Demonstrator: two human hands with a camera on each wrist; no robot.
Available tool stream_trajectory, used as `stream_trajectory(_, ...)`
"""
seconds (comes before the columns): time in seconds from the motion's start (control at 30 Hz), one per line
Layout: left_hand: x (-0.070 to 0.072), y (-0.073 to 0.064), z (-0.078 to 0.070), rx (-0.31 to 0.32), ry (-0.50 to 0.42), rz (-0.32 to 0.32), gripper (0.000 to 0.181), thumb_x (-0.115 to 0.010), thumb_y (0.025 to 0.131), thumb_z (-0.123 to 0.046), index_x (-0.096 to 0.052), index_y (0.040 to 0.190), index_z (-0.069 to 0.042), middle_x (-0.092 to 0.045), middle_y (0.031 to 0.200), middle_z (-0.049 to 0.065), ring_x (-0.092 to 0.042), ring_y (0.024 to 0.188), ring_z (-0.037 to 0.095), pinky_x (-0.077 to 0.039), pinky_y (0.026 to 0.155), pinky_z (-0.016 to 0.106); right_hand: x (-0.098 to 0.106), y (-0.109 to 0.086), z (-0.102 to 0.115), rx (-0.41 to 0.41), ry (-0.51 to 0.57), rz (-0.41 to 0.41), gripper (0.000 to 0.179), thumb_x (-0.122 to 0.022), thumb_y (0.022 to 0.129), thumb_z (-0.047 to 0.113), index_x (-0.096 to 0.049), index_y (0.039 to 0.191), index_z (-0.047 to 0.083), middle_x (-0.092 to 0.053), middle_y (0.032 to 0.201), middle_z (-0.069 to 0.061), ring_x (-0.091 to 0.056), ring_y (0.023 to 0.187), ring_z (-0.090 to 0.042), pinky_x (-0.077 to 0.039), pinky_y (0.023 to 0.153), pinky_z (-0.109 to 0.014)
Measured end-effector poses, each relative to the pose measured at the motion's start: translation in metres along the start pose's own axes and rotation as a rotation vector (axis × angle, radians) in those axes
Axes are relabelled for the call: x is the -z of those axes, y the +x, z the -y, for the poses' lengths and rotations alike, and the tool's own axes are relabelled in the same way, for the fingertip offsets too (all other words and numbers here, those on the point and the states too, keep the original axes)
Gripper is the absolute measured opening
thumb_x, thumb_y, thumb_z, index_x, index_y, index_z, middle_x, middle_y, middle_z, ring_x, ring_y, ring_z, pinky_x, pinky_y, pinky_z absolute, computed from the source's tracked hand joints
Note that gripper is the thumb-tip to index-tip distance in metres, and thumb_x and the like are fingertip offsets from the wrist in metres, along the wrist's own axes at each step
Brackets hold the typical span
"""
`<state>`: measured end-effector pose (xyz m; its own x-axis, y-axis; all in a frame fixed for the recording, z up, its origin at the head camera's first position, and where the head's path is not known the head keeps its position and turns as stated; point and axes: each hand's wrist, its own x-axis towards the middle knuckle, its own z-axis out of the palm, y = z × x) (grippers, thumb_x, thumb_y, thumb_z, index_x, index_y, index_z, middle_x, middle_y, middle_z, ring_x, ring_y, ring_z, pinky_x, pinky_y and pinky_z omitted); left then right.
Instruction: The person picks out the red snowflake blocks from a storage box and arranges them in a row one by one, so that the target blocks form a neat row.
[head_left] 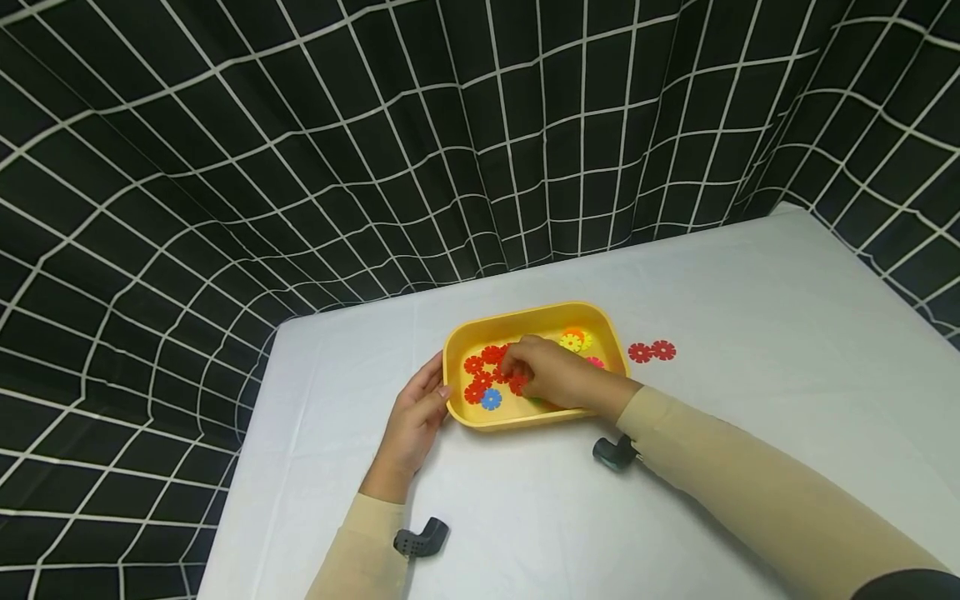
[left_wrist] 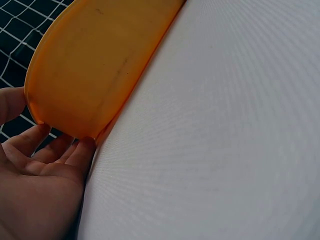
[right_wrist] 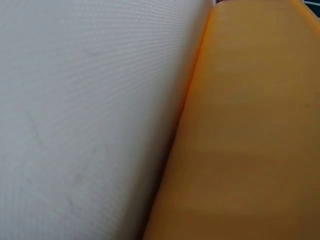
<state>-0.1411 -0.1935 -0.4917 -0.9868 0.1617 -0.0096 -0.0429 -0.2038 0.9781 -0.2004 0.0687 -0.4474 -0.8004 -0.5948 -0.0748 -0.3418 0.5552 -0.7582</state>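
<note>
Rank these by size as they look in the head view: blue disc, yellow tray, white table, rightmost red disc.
1. White table
2. Yellow tray
Blue disc and rightmost red disc: too alike to rank.

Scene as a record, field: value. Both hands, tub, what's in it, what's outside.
left hand: hand grips tub's left end, thumb over rim
right hand: hand inside tub, fingertips down by red discs; whether it pinches one, unclear
tub: yellow tub, on white cloth
other discs inside: blue disc, yellow discs, orange disc, pink disc
outside: red pair, right of tub
</note>
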Motion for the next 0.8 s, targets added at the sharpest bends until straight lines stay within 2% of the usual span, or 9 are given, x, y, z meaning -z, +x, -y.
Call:
stream_trajectory(0.17,0.0,0.0,0.0,0.004,0.004,0.0,0.059,-0.056,0.109,-0.004,-0.043,0.166,-0.004,-0.043,0.169,0.01,-0.041,0.155,0.025,-0.043,0.118,0.035,0.002,0.0,0.002,-0.017,0.041,-0.047,0.02,-0.08,0.095,-0.004,-0.074,0.11,0.007,-0.064,0.095,-0.003,-0.058,0.093,-0.023,-0.055,0.086,-0.035)
stream_trajectory(0.37,0.001,0.0,0.0,-0.002,0.002,0.002,0.059,-0.055,0.109,-0.003,-0.043,0.166,-0.003,-0.042,0.17,0.011,-0.04,0.155,0.026,-0.043,0.118,0.036,0.005,-0.002,0.005,-0.061,0.16,-0.092,0.016,-0.078,0.098,0.001,-0.072,0.111,0.007,-0.063,0.097,-0.004,-0.058,0.093,-0.025,-0.054,0.083,-0.036)
stream_trajectory(0.57,0.0,0.0,0.0,-0.002,0.011,0.001,0.058,-0.055,0.109,-0.003,-0.043,0.166,-0.003,-0.043,0.169,0.011,-0.041,0.155,0.027,-0.043,0.118,0.036,0.007,-0.007,0.003,-0.045,0.29,-0.132,0.018,-0.075,0.1,0.001,-0.07,0.116,0.006,-0.063,0.104,-0.007,-0.059,0.093,-0.028,-0.055,0.08,-0.037)
stream_trajectory(0.8,0.0,0.0,0.001,-0.004,0.004,0.003,0.058,-0.055,0.109,-0.003,-0.043,0.166,-0.002,-0.043,0.169,0.011,-0.041,0.155,0.026,-0.043,0.118,0.036,0.013,-0.011,0.003,-0.026,0.404,-0.181,0.016,-0.074,0.102,0.003,-0.069,0.117,0.004,-0.065,0.105,-0.011,-0.062,0.094,-0.032,-0.057,0.083,-0.036)
